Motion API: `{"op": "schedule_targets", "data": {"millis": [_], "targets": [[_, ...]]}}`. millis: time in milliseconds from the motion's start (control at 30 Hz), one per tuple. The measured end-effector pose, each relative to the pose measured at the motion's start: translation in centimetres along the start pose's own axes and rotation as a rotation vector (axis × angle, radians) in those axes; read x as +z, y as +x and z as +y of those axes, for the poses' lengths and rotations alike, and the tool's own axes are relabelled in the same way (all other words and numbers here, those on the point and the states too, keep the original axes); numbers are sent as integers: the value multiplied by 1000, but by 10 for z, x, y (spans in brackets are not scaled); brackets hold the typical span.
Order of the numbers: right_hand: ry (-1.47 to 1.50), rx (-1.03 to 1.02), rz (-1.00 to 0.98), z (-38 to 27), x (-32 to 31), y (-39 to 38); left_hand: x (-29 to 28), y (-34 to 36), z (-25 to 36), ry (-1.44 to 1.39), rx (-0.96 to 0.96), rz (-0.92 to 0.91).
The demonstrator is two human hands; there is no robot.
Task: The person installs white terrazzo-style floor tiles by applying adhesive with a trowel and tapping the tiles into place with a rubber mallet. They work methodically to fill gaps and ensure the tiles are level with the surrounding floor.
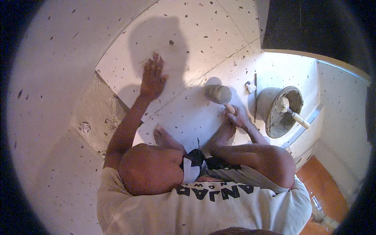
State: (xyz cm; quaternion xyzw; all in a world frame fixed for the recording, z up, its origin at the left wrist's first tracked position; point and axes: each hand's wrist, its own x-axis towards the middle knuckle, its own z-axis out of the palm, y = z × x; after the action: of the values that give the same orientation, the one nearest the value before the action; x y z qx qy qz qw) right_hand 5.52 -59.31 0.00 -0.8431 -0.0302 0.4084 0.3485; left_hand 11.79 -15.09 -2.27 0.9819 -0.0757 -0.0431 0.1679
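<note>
My left hand (153,81) lies spread, palm down, on a pale speckled floor tile (211,27) ahead of me. The hand's shadow and a larger one fall across that tile. In my right hand (238,117) is the handle of a rubber mallet (218,94), its greyish round head to the left of the hand, just above or on the tile by my right foot. A thin dark joint line runs between the tiles, passing between my two hands.
To the right a mortar-smeared bucket (270,105) leans toward me with a trowel (294,113) across its mouth. Beside it lie a thin rod (255,98) and a small white lump (250,87). Bare mortar bed (96,111) shows at left. Walls enclose both sides; orange floor (319,178) shows lower right.
</note>
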Motion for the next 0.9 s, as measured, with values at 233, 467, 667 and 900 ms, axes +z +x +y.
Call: {"op": "schedule_targets", "data": {"millis": [233, 467, 667, 900], "targets": [[-72, 42, -9, -13, -2, 2, 21, -114, 38, -71, 30, -232], [-50, -21, 49, 0, 1, 2, 24, -181, 38, -190, 110, -212], [-129, 8, 117, -6, 4, -8, 12, -196, 48, -401, -46, -186], [58, -58, 443, -4, 5, -20, 24, -162, 50, -219, 119, -93]]}}
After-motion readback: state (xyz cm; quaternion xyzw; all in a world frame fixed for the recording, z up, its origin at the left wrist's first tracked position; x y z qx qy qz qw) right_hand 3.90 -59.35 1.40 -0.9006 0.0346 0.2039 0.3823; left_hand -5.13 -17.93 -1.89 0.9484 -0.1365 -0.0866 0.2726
